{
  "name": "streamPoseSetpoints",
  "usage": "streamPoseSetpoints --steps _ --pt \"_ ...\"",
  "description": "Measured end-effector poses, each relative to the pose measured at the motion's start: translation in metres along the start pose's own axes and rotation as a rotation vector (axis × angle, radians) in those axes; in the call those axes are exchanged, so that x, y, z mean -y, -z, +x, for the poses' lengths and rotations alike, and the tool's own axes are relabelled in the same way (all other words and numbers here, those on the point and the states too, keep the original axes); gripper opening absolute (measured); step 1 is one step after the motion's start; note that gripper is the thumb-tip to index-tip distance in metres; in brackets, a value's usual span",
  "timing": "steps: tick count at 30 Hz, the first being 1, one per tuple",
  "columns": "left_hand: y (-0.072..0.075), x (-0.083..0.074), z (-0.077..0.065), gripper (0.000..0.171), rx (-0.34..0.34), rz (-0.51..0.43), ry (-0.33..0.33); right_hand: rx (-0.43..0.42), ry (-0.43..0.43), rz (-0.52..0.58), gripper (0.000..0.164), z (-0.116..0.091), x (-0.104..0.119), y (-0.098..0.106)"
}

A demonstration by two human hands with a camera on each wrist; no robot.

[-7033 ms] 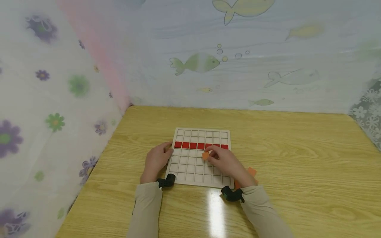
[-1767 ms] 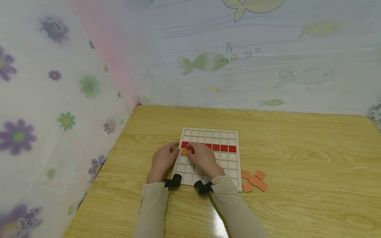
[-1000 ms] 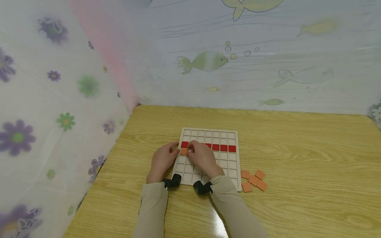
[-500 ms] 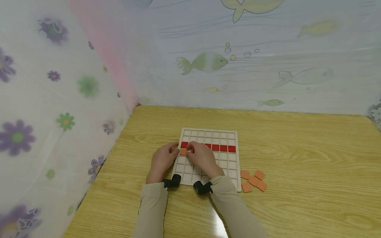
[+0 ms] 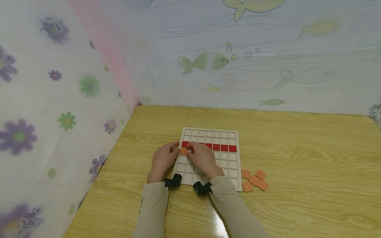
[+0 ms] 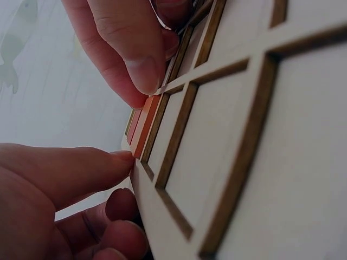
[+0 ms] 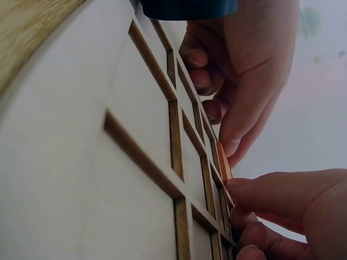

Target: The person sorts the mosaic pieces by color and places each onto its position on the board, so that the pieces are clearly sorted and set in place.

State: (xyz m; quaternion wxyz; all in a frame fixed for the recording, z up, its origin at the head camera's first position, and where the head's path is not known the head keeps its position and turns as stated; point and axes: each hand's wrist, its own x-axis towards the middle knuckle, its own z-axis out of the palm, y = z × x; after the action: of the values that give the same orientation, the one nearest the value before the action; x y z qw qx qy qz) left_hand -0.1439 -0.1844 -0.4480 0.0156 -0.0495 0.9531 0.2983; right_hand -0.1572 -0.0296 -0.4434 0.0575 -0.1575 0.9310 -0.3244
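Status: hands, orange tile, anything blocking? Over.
Right hand pinches orange tile, left column of board. Left hand at board edge. Five loose tiles off board, not blocking.

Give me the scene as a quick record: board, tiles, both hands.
base: pale wooden grid board, flat on a wood-grain table
left hand: holds the board's left edge, thumb tip against an orange square tile
right hand: pinches that orange tile
tile slot: leftmost column, fourth row from the far edge; whether fully seated, cannot tell
red row: red square tiles in the third row, partly hidden by the right hand
loose: five orange square tiles on the table, right of the board
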Motion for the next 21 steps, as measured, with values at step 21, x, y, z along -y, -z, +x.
streamPoseSetpoints --steps 21 --pt "-0.0005 0.0014 0.0 0.033 0.003 0.006 0.001 0.1 0.071 0.12 0.02 -0.0003 -0.0054 0.0075"
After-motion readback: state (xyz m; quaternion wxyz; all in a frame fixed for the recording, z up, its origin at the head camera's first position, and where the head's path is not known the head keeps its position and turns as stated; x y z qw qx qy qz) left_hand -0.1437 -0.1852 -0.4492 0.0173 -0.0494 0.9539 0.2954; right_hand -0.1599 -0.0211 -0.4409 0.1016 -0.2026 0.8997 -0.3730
